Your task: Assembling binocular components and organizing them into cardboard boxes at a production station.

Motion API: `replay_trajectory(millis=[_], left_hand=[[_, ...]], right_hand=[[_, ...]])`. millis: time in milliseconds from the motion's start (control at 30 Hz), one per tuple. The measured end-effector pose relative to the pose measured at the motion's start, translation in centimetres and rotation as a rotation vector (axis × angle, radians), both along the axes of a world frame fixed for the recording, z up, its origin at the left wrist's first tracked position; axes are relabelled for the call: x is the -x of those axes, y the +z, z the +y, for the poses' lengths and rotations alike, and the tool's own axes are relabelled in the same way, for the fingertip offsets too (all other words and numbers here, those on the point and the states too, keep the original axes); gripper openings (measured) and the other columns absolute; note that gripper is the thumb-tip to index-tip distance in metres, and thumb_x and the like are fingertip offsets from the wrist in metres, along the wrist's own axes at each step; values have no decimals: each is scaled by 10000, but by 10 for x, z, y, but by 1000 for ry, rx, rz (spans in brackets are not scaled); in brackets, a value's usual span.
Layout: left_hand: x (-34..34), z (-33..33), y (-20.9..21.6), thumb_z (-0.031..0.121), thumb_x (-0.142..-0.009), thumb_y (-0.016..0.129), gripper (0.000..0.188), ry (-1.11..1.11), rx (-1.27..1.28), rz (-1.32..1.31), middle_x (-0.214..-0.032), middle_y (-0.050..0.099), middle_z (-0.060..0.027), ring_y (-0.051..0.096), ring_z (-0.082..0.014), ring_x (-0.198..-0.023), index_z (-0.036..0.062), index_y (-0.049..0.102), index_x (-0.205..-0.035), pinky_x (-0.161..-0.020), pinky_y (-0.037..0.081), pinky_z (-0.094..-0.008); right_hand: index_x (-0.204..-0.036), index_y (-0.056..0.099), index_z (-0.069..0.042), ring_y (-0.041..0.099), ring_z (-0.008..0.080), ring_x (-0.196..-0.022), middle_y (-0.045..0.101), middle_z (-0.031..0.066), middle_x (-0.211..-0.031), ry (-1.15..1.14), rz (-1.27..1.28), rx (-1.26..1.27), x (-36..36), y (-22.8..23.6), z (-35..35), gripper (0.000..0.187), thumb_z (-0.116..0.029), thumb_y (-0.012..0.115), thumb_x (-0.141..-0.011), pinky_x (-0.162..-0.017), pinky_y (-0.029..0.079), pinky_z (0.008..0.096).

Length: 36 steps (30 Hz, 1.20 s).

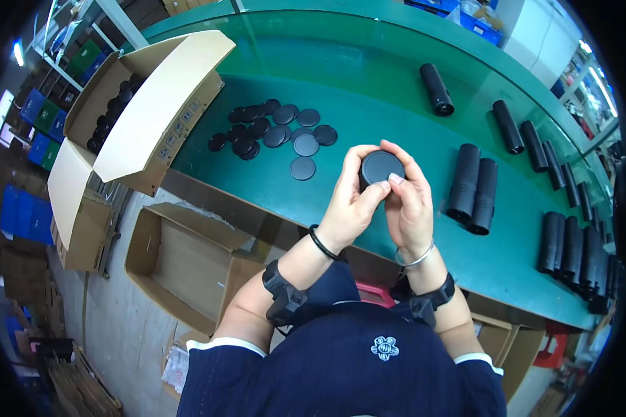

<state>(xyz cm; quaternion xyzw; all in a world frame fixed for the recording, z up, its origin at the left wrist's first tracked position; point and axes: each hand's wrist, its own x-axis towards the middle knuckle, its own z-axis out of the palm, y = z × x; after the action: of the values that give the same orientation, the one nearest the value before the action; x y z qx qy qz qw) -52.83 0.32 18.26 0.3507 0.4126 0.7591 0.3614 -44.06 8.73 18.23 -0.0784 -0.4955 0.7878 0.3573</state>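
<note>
Both my hands are closed around a dark round piece with a flat black cap [380,167] facing up. My left hand [350,201] wraps its left side, while my right hand [412,210] grips it from the right. Both thumbs press at the cap's near edge. What lies under the cap is mostly hidden by my fingers; whether a tube extends below, I cannot tell. Left of my hands, several loose black discs [306,144] lie scattered and overlapping on the green tabletop [257,187]. Two black tubes [464,182] lie side by side just right of my right hand.
More black tubes [436,90] lie at the back and along the right, with a cluster [570,247] near the right edge. An open cardboard box [174,115] of black discs stands at the left. Below it, another open carton [181,271] sits beside the table's front edge.
</note>
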Motion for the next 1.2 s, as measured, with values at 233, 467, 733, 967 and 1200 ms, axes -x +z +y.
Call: replay_trajectory(millis=[233, 467, 733, 967, 1200], left_hand=[[10, -2, -27, 6, -807, 668, 733, 60, 82, 574, -1277, 411, -111, 419, -188, -1235, 56, 221, -1386, -1014, 380, -328], [2, -5, -17, -6, -797, 678, 666, 149, 68, 680, -1262, 451, -127, 471, -187, -1189, 46, 307, -1347, -963, 436, -320], [27, -9, -13, -9, -759, 721, 725, -149, -18, 256, -1268, 450, -78, 449, -176, -1209, 55, 337, -1370, -1016, 386, -321], [24, -17, -11, 56, -712, 816, 785, -119, -1, 471, -1267, 491, -80, 489, -168, -1190, 38, 373, -1360, -998, 414, -313], [19, -16, -10, 80, -720, 818, 708, -28, -31, 417, -1226, 551, -98, 539, -168, -1131, 18, 435, -1312, -972, 443, -316]], right_hand=[[-1400, 393, 28, 455, 201, -1260, 493, 121, -1349, 402, 83, 121, -20, 0, 27, 612, -188, 603, -868, -1062, 338, 329], [-1385, 434, 2, 532, 165, -1131, 569, 93, -1222, 131, -13, -66, -23, -4, 10, 555, -112, 588, -864, -1018, 374, 304], [-1450, 321, -9, 309, 224, -1371, 362, 103, -1451, 191, -121, -504, -30, -21, 36, 830, -189, 758, -769, -1138, 217, 351], [-1428, 395, -64, 432, 279, -1289, 427, 146, -1397, -2, -233, -649, -32, -30, 15, 791, -60, 735, -713, -1093, 326, 369], [-1468, 310, -93, 433, 325, -1289, 430, 172, -1383, -68, -331, -906, -40, -28, 21, 929, -104, 791, -673, -1072, 350, 394]])
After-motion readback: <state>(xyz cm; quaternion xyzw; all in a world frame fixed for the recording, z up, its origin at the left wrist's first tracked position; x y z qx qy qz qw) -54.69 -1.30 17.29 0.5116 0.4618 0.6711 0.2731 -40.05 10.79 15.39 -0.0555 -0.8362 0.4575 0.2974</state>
